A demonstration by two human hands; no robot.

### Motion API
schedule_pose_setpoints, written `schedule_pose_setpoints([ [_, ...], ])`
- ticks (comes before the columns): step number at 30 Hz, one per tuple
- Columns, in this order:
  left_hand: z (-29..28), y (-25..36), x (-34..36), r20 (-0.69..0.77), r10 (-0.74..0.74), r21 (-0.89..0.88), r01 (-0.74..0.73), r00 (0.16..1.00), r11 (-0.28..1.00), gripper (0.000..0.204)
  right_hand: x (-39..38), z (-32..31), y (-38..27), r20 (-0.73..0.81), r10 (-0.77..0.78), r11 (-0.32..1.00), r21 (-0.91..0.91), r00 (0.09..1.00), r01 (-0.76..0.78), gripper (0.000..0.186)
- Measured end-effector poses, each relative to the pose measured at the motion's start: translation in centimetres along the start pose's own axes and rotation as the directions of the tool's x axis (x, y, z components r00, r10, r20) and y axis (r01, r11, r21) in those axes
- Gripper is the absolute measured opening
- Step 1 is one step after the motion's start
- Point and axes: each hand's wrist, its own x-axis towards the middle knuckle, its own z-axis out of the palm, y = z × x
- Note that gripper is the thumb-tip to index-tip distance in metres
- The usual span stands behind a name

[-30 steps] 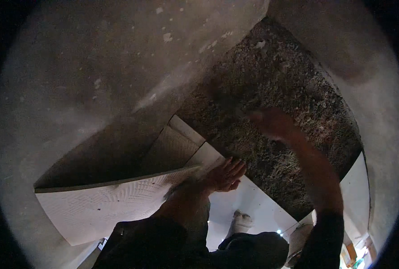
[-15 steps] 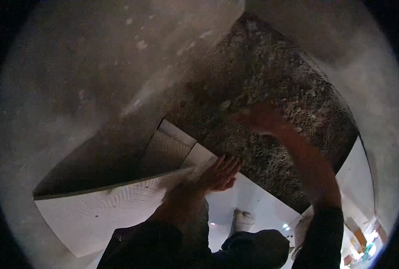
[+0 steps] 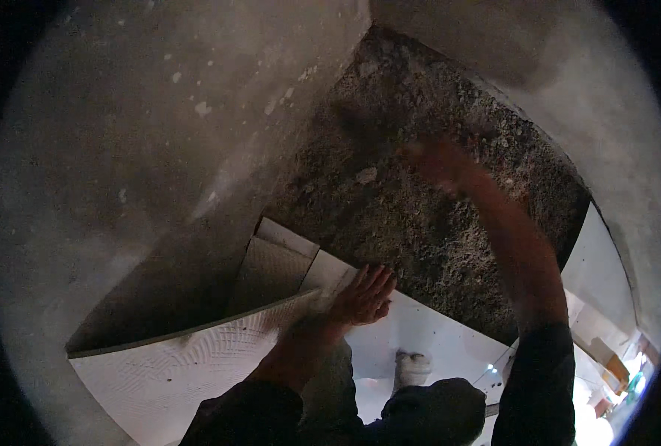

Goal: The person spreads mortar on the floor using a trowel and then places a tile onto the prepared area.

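Observation:
My left hand (image 3: pixel 360 296) lies open, fingers outstretched, on the edge of a white tile (image 3: pixel 427 334) bordering the rough dark bed of earth or mortar (image 3: pixel 449 253). Smaller tile pieces (image 3: pixel 275 260) sit left of it, and a large slanted tile (image 3: pixel 159 379) with ridged marks lies beside that forearm. My right hand (image 3: pixel 442 167) is reached out over the rough bed, blurred by motion and apparently closed; a dark, smeared shape is just beyond it, too unclear to name.
Two plastered walls (image 3: pixel 137 126) meet at the top, around the rough bed. More white tiles (image 3: pixel 598 267) run along the right wall. Behind them at lower right are assorted objects (image 3: pixel 617 372) in brighter light. My knee and a pale shoe (image 3: pixel 412 368) are below.
My right hand dipped left, then moved up over the rough bed, still blurred. My left hand stays on the tile edge. The view has shifted, the walls' corner sliding left.

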Motion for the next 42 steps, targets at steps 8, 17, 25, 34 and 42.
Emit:
schedule_pose_setpoints([
  [8,-0.4,0.2,-0.1,0.072,-0.061,0.015,0.060,0.995,0.998,0.049,1.6,-1.5,-4.0,0.333,0.063,0.991,-0.129,0.941,-0.020,0.065],
  [17,0.6,-0.8,0.1,0.033,-0.013,-0.020,0.013,0.999,1.000,0.049,5.4,-3.0,6.1,-0.188,0.073,0.983,-0.155,0.979,-0.103,0.044],
  [25,0.1,-0.1,0.3,0.005,0.001,0.075,-0.002,1.000,0.997,0.049,-1.8,9.0,-2.9,-0.029,-0.204,0.902,-0.393,0.979,0.176,0.053],
  [34,0.3,-0.2,0.2,0.006,0.020,0.059,-0.021,1.000,0.998,0.049,3.4,0.0,9.6,-0.259,-0.397,0.838,-0.493,0.881,0.233,0.050],
  [42,0.2,-0.1,0.3,-0.006,0.035,0.060,-0.035,0.999,0.998,0.048,2.4,13.5,-3.1,-0.164,-0.106,0.960,0.241,0.981,0.144,0.068],
])
